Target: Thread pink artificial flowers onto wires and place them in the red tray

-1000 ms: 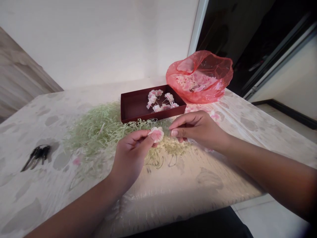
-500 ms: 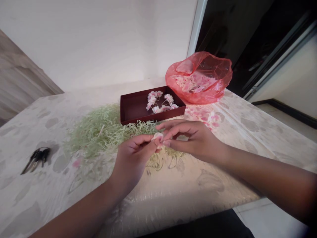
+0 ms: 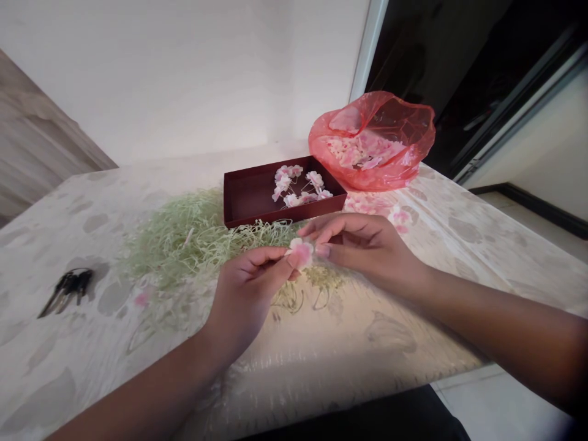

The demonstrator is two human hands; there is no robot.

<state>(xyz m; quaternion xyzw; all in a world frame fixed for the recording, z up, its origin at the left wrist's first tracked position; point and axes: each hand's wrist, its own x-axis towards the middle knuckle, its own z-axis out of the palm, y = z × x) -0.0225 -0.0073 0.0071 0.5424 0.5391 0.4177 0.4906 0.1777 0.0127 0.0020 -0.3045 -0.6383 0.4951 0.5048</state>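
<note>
A small artificial flower, white with a pink centre, is pinched between the thumb and fingers of my left hand. Just to its right hovers my right hand, its thumb a little apart from the petals and its fingers loosely bent; I see nothing held in it. Behind both hands stands a dark red open box, with several pink-and-white flowers on thin wires in its right half. Pale green shredded paper lies heaped in front of the box and to its left.
A red translucent plastic bag full of pink petals sits behind the box at right. Loose flowers lie below it. Black keys rest at the left on the patterned tablecloth. A white wall rises behind the table.
My right hand has drawn slightly right, away from the flower. The flower now faces up with its petals spread, still in my left hand.
</note>
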